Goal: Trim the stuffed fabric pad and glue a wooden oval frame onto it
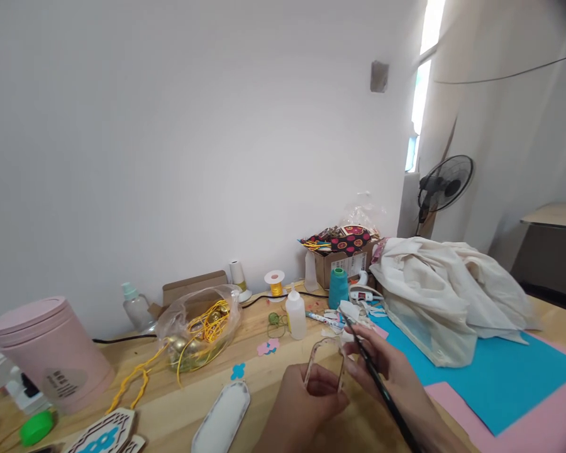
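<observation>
My left hand (306, 406) is closed round a small arched frame (324, 345) with a pale, patchy rim, near the table's front edge. Just to its right, my right hand (389, 371) grips a dark, thin-handled brush (380, 384), its tip pointing up and away, close to the frame. The fingers of my right hand are beside the frame's right side; whether they touch it is unclear. Left of my hands lies a white elongated piece with a grey-marked edge (222, 418). A white squeeze bottle (295, 314) stands behind the frame.
A clear bag of yellow cord and gold balls (200, 330) and a pink bin (51, 352) are at left. Behind stand a teal thread cone (338, 289) and a filled cardboard box (342, 263). White cloth (443, 296) covers part of the blue sheets (504, 377) at right.
</observation>
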`<state>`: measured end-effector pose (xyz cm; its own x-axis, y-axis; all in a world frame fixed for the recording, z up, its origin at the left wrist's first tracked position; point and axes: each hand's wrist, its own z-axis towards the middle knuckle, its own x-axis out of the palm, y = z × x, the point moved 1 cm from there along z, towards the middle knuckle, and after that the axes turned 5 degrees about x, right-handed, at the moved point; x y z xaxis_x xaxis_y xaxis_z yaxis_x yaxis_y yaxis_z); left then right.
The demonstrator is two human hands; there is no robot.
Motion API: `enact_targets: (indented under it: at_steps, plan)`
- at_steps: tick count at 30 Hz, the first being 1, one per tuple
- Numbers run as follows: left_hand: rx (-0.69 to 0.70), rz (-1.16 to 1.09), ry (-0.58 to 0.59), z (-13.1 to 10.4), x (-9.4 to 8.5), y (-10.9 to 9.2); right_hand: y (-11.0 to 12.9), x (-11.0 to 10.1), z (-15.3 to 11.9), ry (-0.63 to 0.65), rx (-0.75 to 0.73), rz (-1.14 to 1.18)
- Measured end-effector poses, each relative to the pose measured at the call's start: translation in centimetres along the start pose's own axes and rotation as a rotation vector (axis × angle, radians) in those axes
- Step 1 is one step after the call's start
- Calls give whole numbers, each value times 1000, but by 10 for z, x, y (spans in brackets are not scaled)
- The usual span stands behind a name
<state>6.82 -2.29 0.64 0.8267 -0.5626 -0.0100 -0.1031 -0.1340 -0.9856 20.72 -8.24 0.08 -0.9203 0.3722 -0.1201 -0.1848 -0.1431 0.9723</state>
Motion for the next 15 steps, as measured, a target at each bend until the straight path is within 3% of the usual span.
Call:
enact_targets:
  at_steps: [3, 8, 15]
  plan:
    - [30, 88, 13, -2, 2, 2, 8, 11, 5, 62, -27, -1]
    - [62, 173, 1, -1, -8, 8, 16, 7, 8, -29, -18, 170]
    - [174, 313, -31, 20, -21, 5, 12, -26, 13, -374, -20, 310]
